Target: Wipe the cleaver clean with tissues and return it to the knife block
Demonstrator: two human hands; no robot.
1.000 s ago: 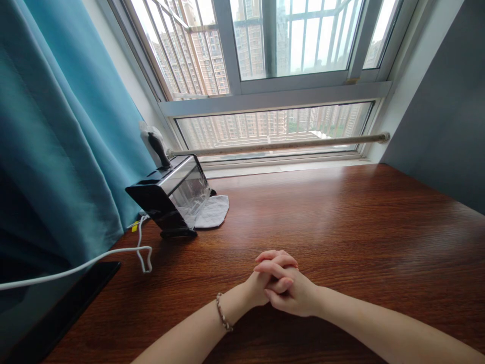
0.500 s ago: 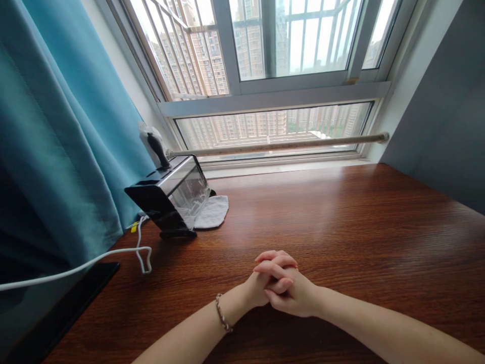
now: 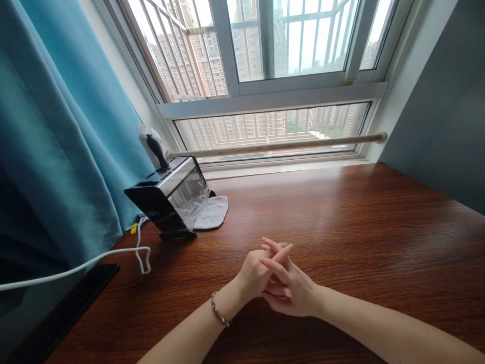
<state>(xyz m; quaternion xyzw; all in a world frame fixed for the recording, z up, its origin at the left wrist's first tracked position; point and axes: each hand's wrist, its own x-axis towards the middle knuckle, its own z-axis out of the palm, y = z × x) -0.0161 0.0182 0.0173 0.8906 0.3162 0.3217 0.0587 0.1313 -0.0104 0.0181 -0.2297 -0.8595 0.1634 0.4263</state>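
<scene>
My left hand [image 3: 253, 275] and my right hand [image 3: 300, 292] meet above the front of the brown wooden table [image 3: 341, 222], their fingers laced through each other. Several fingers are stretched out straight and cross at the top. Neither hand holds an object. Around my left wrist goes a beaded bracelet [image 3: 219, 309]. Some of the left fingers are hidden behind the right hand.
At the back left stands a black holder with a clear front [image 3: 189, 187], a dark handle [image 3: 156, 150] rising from it. Beside it lies a grey cloth [image 3: 212, 212]. A white cable [image 3: 94, 259] runs at left, near the blue curtain [image 3: 76, 126]. Behind is a barred window [image 3: 291, 91].
My clasped fingers have loosened and straightened, still laced. Both hands have shifted slightly, with the fingertips now pointing farther up and forward.
</scene>
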